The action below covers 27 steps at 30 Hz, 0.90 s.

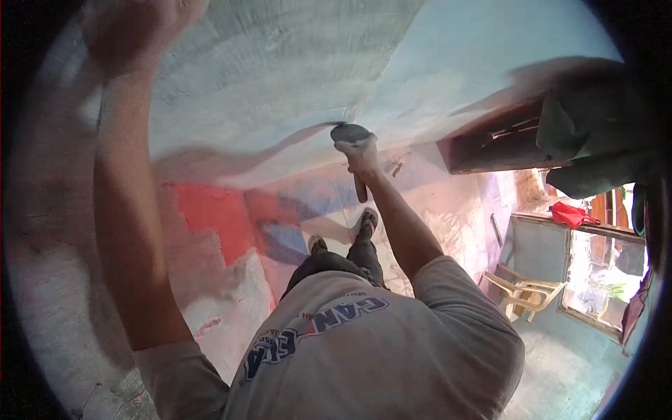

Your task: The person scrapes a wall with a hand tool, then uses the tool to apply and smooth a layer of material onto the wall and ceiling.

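My right hand grips a hand tool with a dark rounded head and a stubby brown handle that sticks out below the fist. The tool's head is right at the patchy grey and pale blue wall, where a dark shadow runs off to the left. At the upper left my left hand is raised high near the same wall. It is blurred and cut off by the frame's edge, so its fingers are hidden.
Below lies a floor with red, blue and white patches, where my sandalled feet stand. A cream plastic chair is at the right. Past it are a window, a red cloth on its ledge and dark hanging fabric.
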### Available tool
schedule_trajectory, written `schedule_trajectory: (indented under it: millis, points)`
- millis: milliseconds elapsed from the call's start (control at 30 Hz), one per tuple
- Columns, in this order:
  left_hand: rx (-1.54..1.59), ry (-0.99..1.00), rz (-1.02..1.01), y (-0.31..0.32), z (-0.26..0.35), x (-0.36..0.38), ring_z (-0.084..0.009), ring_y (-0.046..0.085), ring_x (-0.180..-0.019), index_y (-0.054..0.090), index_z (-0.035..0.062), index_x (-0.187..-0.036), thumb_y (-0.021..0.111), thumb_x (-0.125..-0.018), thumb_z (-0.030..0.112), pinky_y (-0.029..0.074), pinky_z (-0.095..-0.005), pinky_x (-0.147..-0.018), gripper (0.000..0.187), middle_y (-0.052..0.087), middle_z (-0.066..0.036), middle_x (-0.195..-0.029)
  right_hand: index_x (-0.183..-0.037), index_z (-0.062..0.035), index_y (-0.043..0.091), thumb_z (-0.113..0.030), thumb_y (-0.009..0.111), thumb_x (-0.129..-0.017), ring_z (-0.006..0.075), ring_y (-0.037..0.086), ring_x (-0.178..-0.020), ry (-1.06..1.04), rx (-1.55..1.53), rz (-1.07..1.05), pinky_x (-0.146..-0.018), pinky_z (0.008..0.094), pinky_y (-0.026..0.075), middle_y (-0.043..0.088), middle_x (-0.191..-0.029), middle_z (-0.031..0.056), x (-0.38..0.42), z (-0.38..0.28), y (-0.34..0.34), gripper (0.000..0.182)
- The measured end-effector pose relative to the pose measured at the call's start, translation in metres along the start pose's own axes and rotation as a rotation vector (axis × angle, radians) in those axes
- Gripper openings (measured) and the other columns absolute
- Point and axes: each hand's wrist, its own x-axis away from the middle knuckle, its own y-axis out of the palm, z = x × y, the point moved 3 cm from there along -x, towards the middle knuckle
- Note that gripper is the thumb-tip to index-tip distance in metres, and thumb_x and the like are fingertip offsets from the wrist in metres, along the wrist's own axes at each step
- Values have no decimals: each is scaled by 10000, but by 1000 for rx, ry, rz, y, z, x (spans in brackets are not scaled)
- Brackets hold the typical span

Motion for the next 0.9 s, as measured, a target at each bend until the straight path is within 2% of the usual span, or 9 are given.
schedule_trajectory:
  millis: [67,167,300,333,500,600,700,733,900]
  points:
    - [-25,-3,-31,0,-2,-1,-405,463,-1399,596,226,-1436,718,-751,71,367,-545,-1170,712,550,-72,-1513,-1122,73,630,-217,811,-839,167,649,-737,-148,-104,31,-528,283,530,686,-947,154,10,3,2,443]
    - [-25,4,52,11,-5,2,-400,458,-1405,583,230,-1452,719,-759,70,364,-548,-1172,724,535,-70,-1529,-1274,127,379,-173,819,-822,223,678,-877,-252,-135,57,-704,345,575,673,-1103,185,35,-24,-8,698]
    - [-48,0,15,9,-3,3,-396,449,-1413,578,236,-1461,718,-775,74,356,-552,-1177,718,536,-71,-1529,-1207,107,526,-205,807,-831,151,626,-654,97,36,-14,-456,295,497,680,-933,131,6,1,6,564]
    - [-60,4,6,6,-3,1,-395,448,-1415,578,238,-1462,718,-779,75,353,-553,-1179,716,538,-72,-1527,-1136,87,608,-189,800,-830,140,593,-576,-57,-67,57,-428,291,478,670,-868,103,3,-1,13,454]
    - [-85,50,88,16,-9,6,-394,452,-1410,581,248,-1459,731,-779,83,340,-557,-1184,716,546,-74,-1518,-992,49,706,-175,791,-838,133,539,-499,-143,-163,94,-400,307,423,649,-744,65,26,-30,3,285]
    - [-1,-27,-38,5,-4,5,-394,455,-1405,578,255,-1461,741,-773,90,341,-556,-1181,727,549,-73,-1514,-1028,22,725,-155,783,-826,124,521,-483,49,-118,94,-393,302,414,639,-727,48,3,8,12,275]
    - [-74,-9,4,7,-2,3,-397,453,-1404,571,258,-1466,743,-771,93,350,-561,-1172,735,544,-68,-1519,-1031,21,726,-153,781,-831,120,516,-478,-119,-150,135,-393,294,410,618,-687,38,11,-4,14,271]
    - [-89,-2,14,8,-2,4,-398,452,-1405,569,259,-1468,742,-771,93,352,-564,-1169,737,541,-65,-1522,-1020,14,716,-145,783,-827,114,516,-479,-104,-176,3,-394,287,424,598,-676,23,33,-39,4,260]
    - [-53,42,81,13,-7,6,-396,448,-1409,567,262,-1471,731,-775,101,346,-571,-1163,733,538,-53,-1525,-939,30,683,-164,792,-840,114,490,-447,10,-212,177,-383,291,417,558,-649,7,25,-4,15,244]
